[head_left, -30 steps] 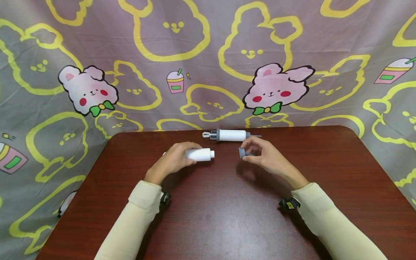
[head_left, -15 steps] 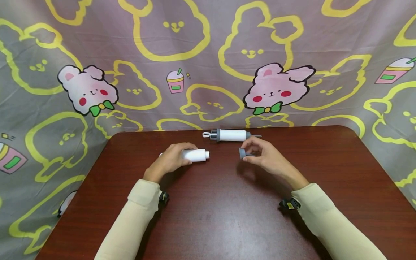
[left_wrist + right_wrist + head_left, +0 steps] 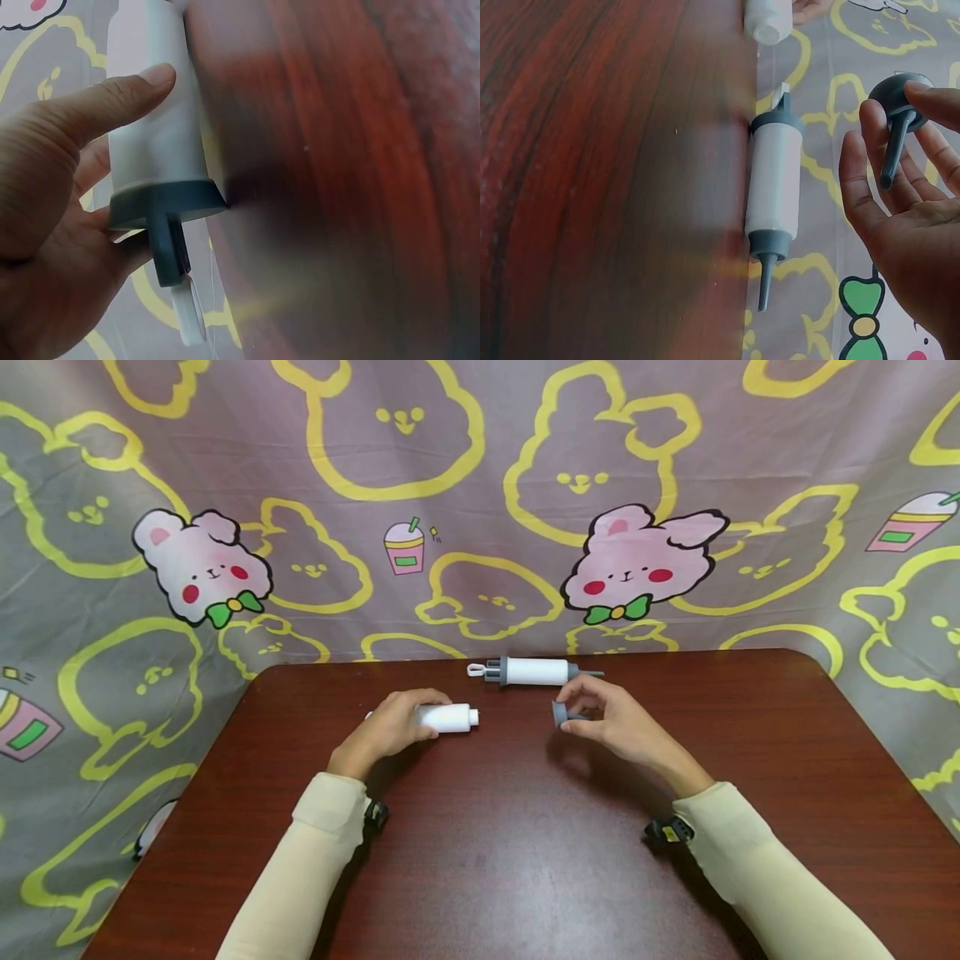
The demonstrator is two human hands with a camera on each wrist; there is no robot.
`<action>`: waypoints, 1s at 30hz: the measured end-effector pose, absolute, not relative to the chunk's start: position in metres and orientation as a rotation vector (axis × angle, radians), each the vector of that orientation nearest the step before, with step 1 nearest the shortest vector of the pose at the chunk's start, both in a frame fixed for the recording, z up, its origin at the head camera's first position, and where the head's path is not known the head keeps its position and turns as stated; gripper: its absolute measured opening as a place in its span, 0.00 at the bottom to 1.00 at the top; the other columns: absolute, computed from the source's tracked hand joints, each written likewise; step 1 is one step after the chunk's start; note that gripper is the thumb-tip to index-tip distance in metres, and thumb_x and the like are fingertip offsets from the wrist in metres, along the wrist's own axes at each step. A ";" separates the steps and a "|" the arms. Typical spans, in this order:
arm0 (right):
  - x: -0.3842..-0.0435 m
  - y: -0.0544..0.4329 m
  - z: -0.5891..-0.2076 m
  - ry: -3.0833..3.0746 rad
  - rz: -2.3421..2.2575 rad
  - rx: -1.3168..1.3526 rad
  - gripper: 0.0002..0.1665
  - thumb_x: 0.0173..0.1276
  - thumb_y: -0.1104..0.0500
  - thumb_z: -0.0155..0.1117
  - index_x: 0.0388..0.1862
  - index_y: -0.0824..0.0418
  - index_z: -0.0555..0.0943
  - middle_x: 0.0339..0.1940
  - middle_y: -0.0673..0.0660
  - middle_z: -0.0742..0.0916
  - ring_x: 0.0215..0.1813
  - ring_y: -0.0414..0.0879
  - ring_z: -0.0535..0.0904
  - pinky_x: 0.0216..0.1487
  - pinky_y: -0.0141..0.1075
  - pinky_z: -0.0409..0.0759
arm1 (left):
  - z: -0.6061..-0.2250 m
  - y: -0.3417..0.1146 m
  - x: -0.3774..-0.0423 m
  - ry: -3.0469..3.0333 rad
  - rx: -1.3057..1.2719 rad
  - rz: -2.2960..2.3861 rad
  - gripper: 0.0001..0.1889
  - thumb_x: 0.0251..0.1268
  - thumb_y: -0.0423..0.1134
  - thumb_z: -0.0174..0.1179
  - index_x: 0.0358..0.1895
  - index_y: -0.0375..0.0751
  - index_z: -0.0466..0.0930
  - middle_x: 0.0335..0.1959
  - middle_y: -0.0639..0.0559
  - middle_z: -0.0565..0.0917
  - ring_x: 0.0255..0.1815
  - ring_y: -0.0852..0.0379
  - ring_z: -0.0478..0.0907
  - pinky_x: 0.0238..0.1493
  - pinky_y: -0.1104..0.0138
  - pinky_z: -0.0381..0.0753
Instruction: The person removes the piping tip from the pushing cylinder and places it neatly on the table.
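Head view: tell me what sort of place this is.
Probably a makeshift tabletop recording setup indoors: a dark wooden table backed by a hung cartoon-bunny cloth, with only white syringe-like tubes and two hands at work.

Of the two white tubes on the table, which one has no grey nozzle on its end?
The white tube gripped by the left hand; its mouth is bare. The far tube wears its nozzle. The right hand pinches a loose grey nozzle.

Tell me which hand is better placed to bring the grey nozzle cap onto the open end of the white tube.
Right, probably. The right hand already pinches the grey nozzle cap off the table, free to move. The left hand grips the white tube, whose open end faces the cap.
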State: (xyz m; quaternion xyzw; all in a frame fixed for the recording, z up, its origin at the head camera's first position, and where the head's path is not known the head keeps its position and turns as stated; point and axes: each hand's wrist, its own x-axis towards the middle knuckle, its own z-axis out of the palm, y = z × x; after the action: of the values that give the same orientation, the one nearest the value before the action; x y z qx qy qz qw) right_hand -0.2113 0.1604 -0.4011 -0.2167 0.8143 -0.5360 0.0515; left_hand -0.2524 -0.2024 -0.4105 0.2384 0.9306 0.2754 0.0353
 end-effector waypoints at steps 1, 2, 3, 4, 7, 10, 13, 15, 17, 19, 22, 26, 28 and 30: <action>-0.211 0.160 -0.401 2.475 -1.633 -0.661 0.17 0.67 0.68 0.73 0.52 0.60 0.80 0.38 0.59 0.87 0.41 0.47 0.84 0.45 0.35 0.79 | -0.411 -0.203 -0.253 2.860 0.730 0.845 0.24 0.56 0.28 0.76 0.58 0.46 0.85 0.57 0.45 0.88 0.55 0.44 0.82 0.62 0.47 0.80; -0.211 0.160 -0.401 2.472 -1.636 -0.664 0.17 0.67 0.69 0.73 0.52 0.60 0.80 0.38 0.59 0.87 0.41 0.47 0.84 0.45 0.35 0.79 | -0.411 -0.203 -0.253 2.861 0.725 0.844 0.24 0.57 0.28 0.76 0.58 0.46 0.85 0.57 0.45 0.88 0.55 0.44 0.82 0.62 0.47 0.80; -0.212 0.160 -0.402 2.470 -1.638 -0.666 0.17 0.67 0.69 0.73 0.52 0.60 0.80 0.38 0.59 0.87 0.41 0.47 0.84 0.45 0.35 0.79 | -0.410 -0.204 -0.253 2.861 0.719 0.843 0.24 0.57 0.28 0.76 0.58 0.47 0.85 0.57 0.45 0.88 0.55 0.44 0.82 0.61 0.47 0.80; -0.212 0.160 -0.402 2.467 -1.640 -0.667 0.17 0.67 0.69 0.73 0.52 0.60 0.80 0.38 0.59 0.87 0.41 0.48 0.84 0.45 0.35 0.79 | -0.411 -0.204 -0.253 2.862 0.714 0.840 0.24 0.57 0.28 0.76 0.58 0.47 0.85 0.57 0.45 0.88 0.55 0.44 0.82 0.61 0.47 0.80; -0.212 0.160 -0.402 2.458 -1.648 -0.665 0.17 0.67 0.68 0.73 0.52 0.60 0.80 0.38 0.60 0.87 0.41 0.48 0.84 0.45 0.35 0.79 | -0.411 -0.205 -0.252 2.863 0.704 0.831 0.24 0.58 0.28 0.76 0.58 0.48 0.85 0.58 0.45 0.87 0.55 0.44 0.82 0.60 0.47 0.80; -0.212 0.160 -0.403 2.458 -1.648 -0.662 0.17 0.67 0.68 0.73 0.52 0.60 0.80 0.38 0.59 0.87 0.41 0.48 0.84 0.45 0.35 0.78 | -0.411 -0.205 -0.253 2.862 0.705 0.831 0.24 0.58 0.28 0.75 0.58 0.48 0.85 0.58 0.45 0.87 0.55 0.44 0.82 0.61 0.47 0.80; -0.212 0.160 -0.403 2.458 -1.649 -0.663 0.17 0.67 0.68 0.73 0.52 0.60 0.80 0.38 0.59 0.87 0.40 0.47 0.84 0.45 0.34 0.78 | -0.410 -0.205 -0.253 2.859 0.709 0.843 0.24 0.58 0.27 0.75 0.58 0.48 0.85 0.58 0.45 0.87 0.56 0.44 0.81 0.61 0.47 0.80; -0.212 0.160 -0.403 2.458 -1.650 -0.667 0.17 0.67 0.68 0.73 0.52 0.60 0.80 0.38 0.60 0.87 0.40 0.47 0.84 0.45 0.34 0.78 | -0.410 -0.205 -0.253 2.858 0.711 0.849 0.24 0.57 0.27 0.75 0.58 0.47 0.85 0.58 0.45 0.87 0.56 0.44 0.81 0.61 0.47 0.80; -0.212 0.160 -0.403 2.459 -1.650 -0.669 0.17 0.67 0.69 0.73 0.52 0.60 0.80 0.38 0.59 0.87 0.40 0.46 0.84 0.45 0.34 0.78 | -0.410 -0.204 -0.253 2.858 0.714 0.852 0.24 0.57 0.27 0.75 0.58 0.47 0.86 0.58 0.45 0.87 0.56 0.44 0.82 0.61 0.47 0.80; -0.212 0.160 -0.403 2.461 -1.648 -0.669 0.17 0.67 0.69 0.73 0.52 0.60 0.80 0.38 0.59 0.87 0.40 0.46 0.84 0.45 0.34 0.78 | -0.410 -0.204 -0.252 2.859 0.709 0.845 0.24 0.57 0.27 0.76 0.58 0.47 0.85 0.58 0.45 0.87 0.56 0.44 0.82 0.61 0.47 0.80; -0.212 0.160 -0.403 2.461 -1.646 -0.668 0.17 0.67 0.69 0.73 0.52 0.60 0.80 0.38 0.59 0.87 0.40 0.46 0.84 0.45 0.34 0.78 | -0.410 -0.204 -0.252 2.865 0.700 0.826 0.24 0.58 0.28 0.76 0.58 0.47 0.85 0.58 0.45 0.87 0.56 0.44 0.82 0.61 0.47 0.80; -0.212 0.160 -0.403 2.463 -1.643 -0.667 0.17 0.67 0.69 0.73 0.52 0.60 0.80 0.38 0.59 0.87 0.40 0.46 0.84 0.45 0.34 0.79 | -0.411 -0.204 -0.252 2.869 0.677 0.810 0.24 0.59 0.29 0.76 0.59 0.48 0.85 0.58 0.45 0.87 0.55 0.44 0.81 0.62 0.46 0.79; -0.212 0.160 -0.403 2.466 -1.641 -0.668 0.17 0.67 0.70 0.73 0.52 0.61 0.80 0.38 0.59 0.87 0.40 0.46 0.84 0.45 0.34 0.79 | -0.411 -0.204 -0.252 2.867 0.671 0.809 0.24 0.59 0.29 0.76 0.59 0.49 0.85 0.58 0.45 0.87 0.55 0.44 0.81 0.62 0.46 0.79; -0.212 0.160 -0.403 2.467 -1.641 -0.669 0.17 0.67 0.70 0.72 0.52 0.61 0.80 0.39 0.60 0.87 0.41 0.46 0.84 0.45 0.34 0.79 | -0.410 -0.204 -0.252 2.867 0.664 0.807 0.25 0.59 0.30 0.76 0.60 0.49 0.85 0.59 0.45 0.87 0.55 0.44 0.81 0.62 0.46 0.79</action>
State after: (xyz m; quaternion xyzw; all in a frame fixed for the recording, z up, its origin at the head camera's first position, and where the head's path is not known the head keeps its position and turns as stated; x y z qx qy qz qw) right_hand -0.2119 0.1605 -0.4031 -0.2199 0.8111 -0.5395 0.0522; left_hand -0.2516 -0.2040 -0.4102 0.2175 0.9385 0.2641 0.0451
